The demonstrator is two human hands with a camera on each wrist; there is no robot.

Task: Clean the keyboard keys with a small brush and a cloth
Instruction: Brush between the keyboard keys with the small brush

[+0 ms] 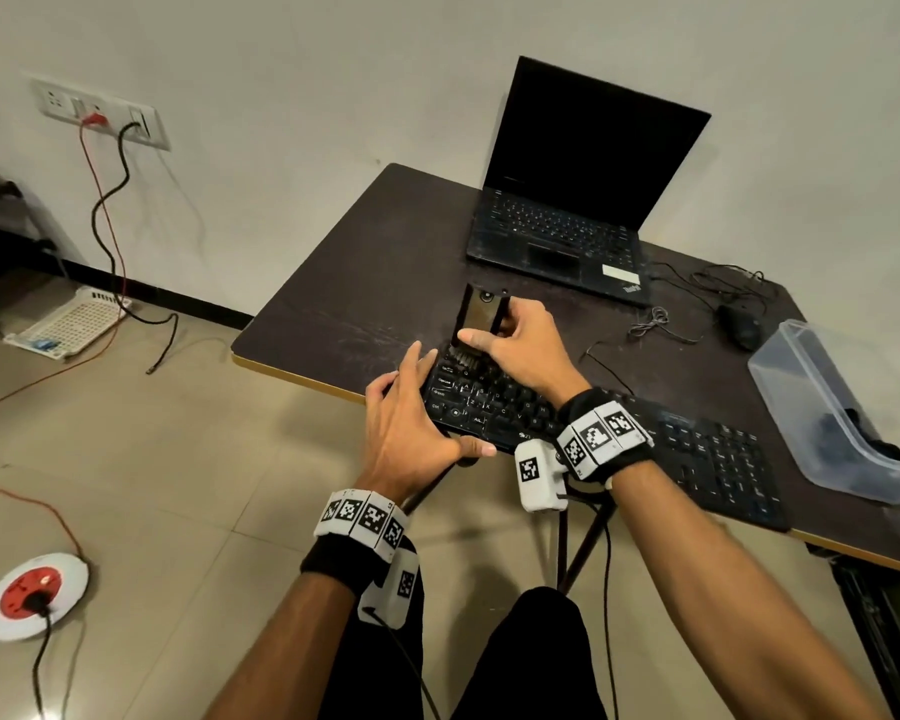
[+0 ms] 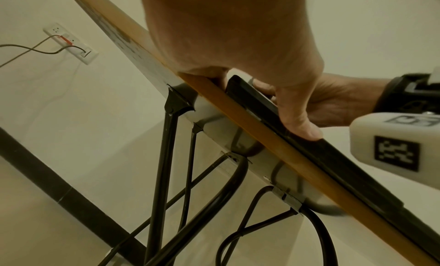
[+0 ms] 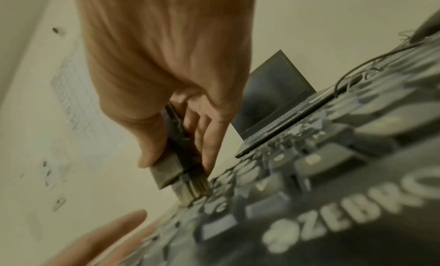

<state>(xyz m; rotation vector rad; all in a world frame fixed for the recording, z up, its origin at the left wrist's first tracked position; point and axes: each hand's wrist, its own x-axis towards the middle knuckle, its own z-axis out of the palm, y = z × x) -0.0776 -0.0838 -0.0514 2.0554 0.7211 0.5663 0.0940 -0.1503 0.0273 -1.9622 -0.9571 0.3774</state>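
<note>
A: Right hand state?
B: I read the right hand (image 1: 520,350) pinching the brush (image 1: 481,317) between thumb and fingers, upright over the far-left keys of the keyboard (image 1: 494,402). Only 1 view, the right wrist, shows bristles touching keys.
A: Left hand?
B: The left hand (image 1: 411,423) grips the keyboard end, at the near edge of the table (image 1: 375,262). Only the left wrist view shows its thumb pressed on the front edge.
</note>
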